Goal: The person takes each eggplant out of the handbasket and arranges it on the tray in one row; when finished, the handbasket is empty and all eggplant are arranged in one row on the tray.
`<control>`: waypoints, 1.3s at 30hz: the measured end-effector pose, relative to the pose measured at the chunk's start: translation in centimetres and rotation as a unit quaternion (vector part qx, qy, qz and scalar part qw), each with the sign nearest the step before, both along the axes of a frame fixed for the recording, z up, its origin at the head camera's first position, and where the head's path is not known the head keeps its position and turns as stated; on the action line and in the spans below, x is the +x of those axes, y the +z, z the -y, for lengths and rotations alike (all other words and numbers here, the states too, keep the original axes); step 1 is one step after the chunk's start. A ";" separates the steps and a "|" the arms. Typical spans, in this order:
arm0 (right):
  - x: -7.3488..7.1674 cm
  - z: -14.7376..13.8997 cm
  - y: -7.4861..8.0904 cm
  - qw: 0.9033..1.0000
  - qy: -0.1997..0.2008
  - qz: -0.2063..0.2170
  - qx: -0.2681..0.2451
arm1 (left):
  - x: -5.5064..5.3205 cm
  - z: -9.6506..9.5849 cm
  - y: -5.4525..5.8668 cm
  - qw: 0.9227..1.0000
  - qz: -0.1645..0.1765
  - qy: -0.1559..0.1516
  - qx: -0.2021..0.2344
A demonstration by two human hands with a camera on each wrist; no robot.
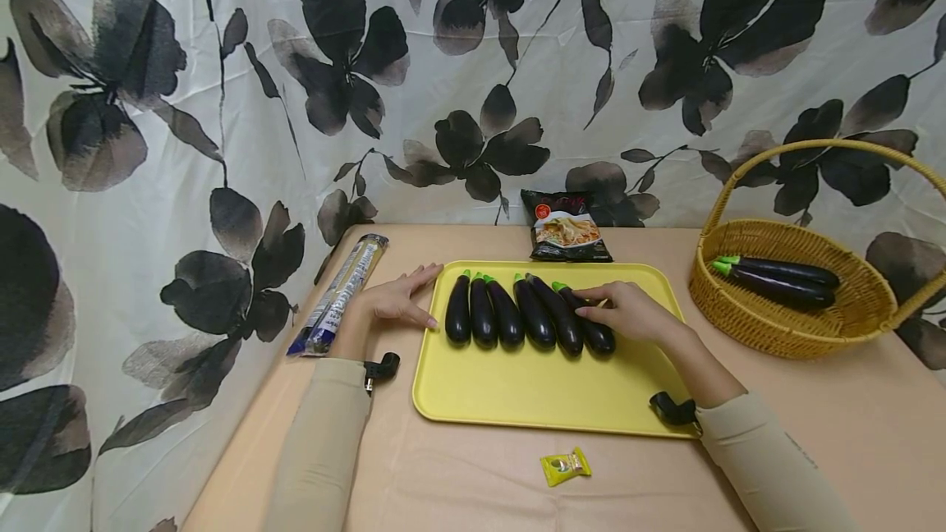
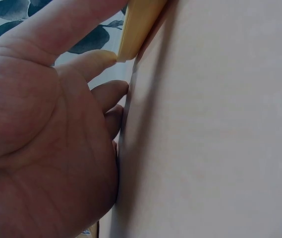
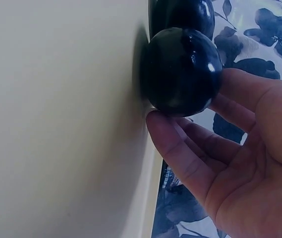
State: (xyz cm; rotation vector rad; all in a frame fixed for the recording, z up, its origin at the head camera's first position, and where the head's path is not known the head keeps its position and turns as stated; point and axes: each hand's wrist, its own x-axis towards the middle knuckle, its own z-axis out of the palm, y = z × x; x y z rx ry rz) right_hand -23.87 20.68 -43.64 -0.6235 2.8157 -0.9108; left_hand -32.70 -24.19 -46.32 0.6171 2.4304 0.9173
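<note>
Several dark purple eggplants (image 1: pixel 507 314) with green stems lie side by side in a row on a yellow tray (image 1: pixel 532 392). My right hand (image 1: pixel 628 310) holds the eggplant at the row's right end (image 1: pixel 594 335) between thumb and fingers. In the right wrist view that eggplant (image 3: pixel 183 74) is seen end-on, the index fingertip low at its side by the tray surface. My left hand (image 1: pixel 399 298) is spread at the tray's left edge, its fingers fairly straight. The left wrist view shows the fingers of this hand (image 2: pixel 46 109) at the tray's rim (image 2: pixel 138 29).
On the right stands a wicker basket (image 1: pixel 783 335) with a tall handle, holding two eggplants (image 1: pixel 776 282). A black food packet (image 1: pixel 567 228) sits behind the tray. A long blue-and-silver package (image 1: pixel 343 294) lies left, beside my left forearm. A small yellow wrapped packet (image 1: pixel 565 466) lies in front.
</note>
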 end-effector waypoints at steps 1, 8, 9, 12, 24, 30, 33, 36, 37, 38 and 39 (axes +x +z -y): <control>0.0 0.0 0.0 1.000 0.000 0.001 -0.001 | 0.0 0.0 0.0 1.000 0.000 0.000 0.001; -0.1 -0.2 0.1 1.000 -0.005 -0.001 0.006 | -0.2 0.0 0.0 1.000 0.000 0.000 0.000; 0.0 -0.3 0.2 1.000 -0.006 -0.003 0.007 | -0.2 0.0 0.0 1.000 0.000 -0.001 -0.001; 0.0 -0.7 0.8 1.000 -0.005 -0.015 0.009 | -0.1 0.0 0.0 1.000 -0.002 -0.002 -0.001; 0.6 -5.2 4.2 0.995 -0.036 -0.086 -0.046 | -0.1 0.2 0.2 1.000 -0.004 -0.006 -0.006; 1.3 -8.7 5.4 0.986 -0.096 -0.126 -0.042 | 0.0 0.1 0.3 1.000 -0.002 -0.004 -0.009; 1.4 -10.6 5.8 0.984 -0.131 -0.120 -0.028 | 0.0 0.1 0.3 1.000 -0.002 -0.003 -0.008; 1.4 -12.5 6.0 0.983 -0.151 -0.098 -0.017 | 0.0 0.1 0.2 1.000 -0.004 -0.004 -0.005; 1.3 -13.1 6.0 0.984 -0.155 -0.088 -0.015 | 0.0 0.1 0.2 1.000 -0.004 -0.004 -0.004; 1.3 -13.6 5.9 0.984 -0.158 -0.084 -0.012 | 0.0 0.1 0.2 1.000 -0.004 -0.005 -0.003; 1.2 -14.2 5.9 0.984 -0.161 -0.081 -0.008 | 0.1 0.1 0.2 1.000 -0.004 -0.005 -0.004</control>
